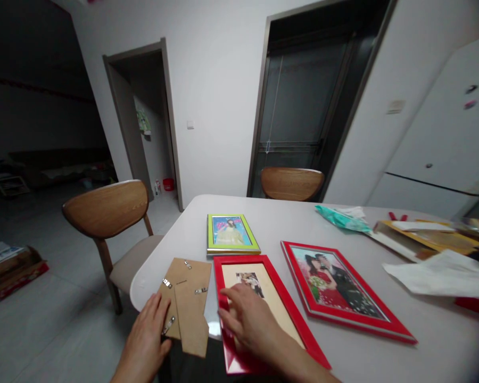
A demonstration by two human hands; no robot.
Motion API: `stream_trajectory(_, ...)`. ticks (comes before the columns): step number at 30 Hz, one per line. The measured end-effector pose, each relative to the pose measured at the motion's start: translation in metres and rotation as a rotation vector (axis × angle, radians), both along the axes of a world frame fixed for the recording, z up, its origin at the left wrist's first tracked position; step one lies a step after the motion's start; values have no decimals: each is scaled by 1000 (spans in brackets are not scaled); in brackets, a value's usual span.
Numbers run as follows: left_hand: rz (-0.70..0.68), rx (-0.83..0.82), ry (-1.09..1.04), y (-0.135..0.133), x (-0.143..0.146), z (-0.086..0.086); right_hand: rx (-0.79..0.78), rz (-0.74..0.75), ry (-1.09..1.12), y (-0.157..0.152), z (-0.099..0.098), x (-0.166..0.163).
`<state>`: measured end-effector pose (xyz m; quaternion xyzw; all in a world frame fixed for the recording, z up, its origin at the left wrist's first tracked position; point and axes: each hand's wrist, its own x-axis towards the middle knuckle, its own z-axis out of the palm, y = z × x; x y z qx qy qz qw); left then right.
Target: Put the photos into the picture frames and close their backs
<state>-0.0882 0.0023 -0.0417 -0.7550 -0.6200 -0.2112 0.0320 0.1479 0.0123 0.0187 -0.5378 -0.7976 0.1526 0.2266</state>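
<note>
A brown picture-frame backing board (195, 271) with metal clips and a fold-out stand lies at the table's front left, its lower end past the edge. My left hand (148, 332) is at its lower left corner, fingers along the side and thumb by the bottom edge. Beside it lies a red picture frame (289, 314) with a cream mat (249, 264) and a small photo (252, 282). My right hand (249, 314) is over this frame, fingers apart and bent, their tips close to its left rim; it covers part of the mat.
A lime-green framed picture (229, 234) lies behind the red frame, and another red framed picture (339, 287) to the right. Paper (443, 274), a teal wrapper (343, 219) and packaging crowd the table's right side. Wooden chairs (112, 210) stand left and behind.
</note>
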Motion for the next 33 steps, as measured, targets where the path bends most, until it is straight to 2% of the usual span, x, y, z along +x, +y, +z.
stream_trajectory(3,-29,85,-17,1,-2,-6,34,59,-21,-4,-5,-34)
stream_trajectory(7,-50,164,-45,-5,4,-1,29,13,0,1,-14,-56)
stream_trajectory(11,-87,264,-96,-15,14,15,19,24,178,1,-11,-43)
stream_trajectory(15,-234,329,-140,-24,39,32,35,43,221,-11,2,-3)
stream_trajectory(20,-428,213,-159,-26,88,40,-46,5,132,-23,13,58)
stream_trajectory(24,-476,12,-135,-24,122,44,-53,-45,50,-23,8,90)
stream_trajectory(28,-437,-157,-166,-23,134,41,-48,-61,40,-19,-5,97)
stream_trajectory(33,-411,-191,-149,-19,127,35,7,-39,19,-15,-22,82)
